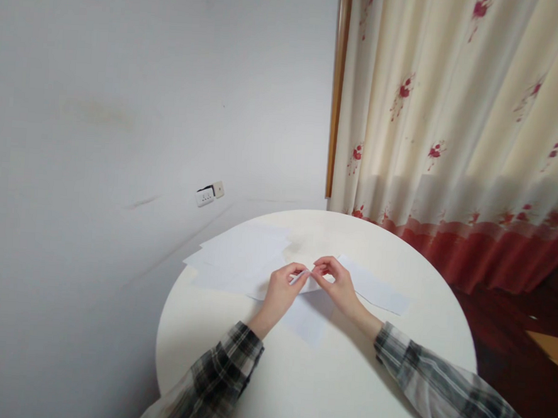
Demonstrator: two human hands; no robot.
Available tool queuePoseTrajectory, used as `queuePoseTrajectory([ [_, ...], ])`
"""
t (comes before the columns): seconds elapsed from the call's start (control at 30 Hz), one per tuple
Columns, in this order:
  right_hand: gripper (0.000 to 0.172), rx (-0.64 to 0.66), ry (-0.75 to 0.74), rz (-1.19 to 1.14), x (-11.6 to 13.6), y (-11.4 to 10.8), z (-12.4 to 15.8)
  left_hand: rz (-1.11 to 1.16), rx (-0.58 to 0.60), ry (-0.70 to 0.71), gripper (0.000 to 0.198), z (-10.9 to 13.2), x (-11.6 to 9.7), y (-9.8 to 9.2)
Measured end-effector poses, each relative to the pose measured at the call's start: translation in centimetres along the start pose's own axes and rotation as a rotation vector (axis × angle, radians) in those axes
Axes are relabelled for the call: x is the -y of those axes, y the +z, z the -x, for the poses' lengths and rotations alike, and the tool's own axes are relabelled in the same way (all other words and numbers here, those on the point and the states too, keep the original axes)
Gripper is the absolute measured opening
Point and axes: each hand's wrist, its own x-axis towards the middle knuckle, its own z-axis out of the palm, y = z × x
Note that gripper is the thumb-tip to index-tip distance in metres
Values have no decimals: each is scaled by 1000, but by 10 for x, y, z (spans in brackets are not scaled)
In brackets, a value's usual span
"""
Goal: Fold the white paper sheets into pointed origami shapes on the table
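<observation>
Both hands meet over the middle of a round white table (268, 385), pinching one sheet of white paper (310, 285) between them. My left hand (281, 291) is closed on the paper's upper left part, thumb and fingers together. Closed at the upper right is my right hand (338, 285), its thumb and fingertips at the paper's top edge. A fold or curl shows near the left fingertips. Beneath the held sheet lies another white paper (307, 321), partly hidden by it and the hands.
Several overlapping white sheets (243, 251) spread over the table's far left, some past its edge. A white paper strip (373, 287) lies right of my right hand. Behind are a wall with a socket (205, 197) and a flowered curtain (454, 119).
</observation>
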Motion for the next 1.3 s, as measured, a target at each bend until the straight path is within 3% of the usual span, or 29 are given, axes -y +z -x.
queuePoseTrajectory([
  [0.2,12,2,-49,129,1,-1,1,31,2,-18,15,-2,-1,2],
  [0.53,3,29,-239,467,-3,-1,5,-193,6,-40,12,1,-6,-1],
  [1.07,9,11,-182,394,-4,-1,2,-534,-21,250,11,0,-10,-12],
  [1.3,11,-17,-131,359,-14,-7,4,-475,-206,264,10,-4,3,-22],
])
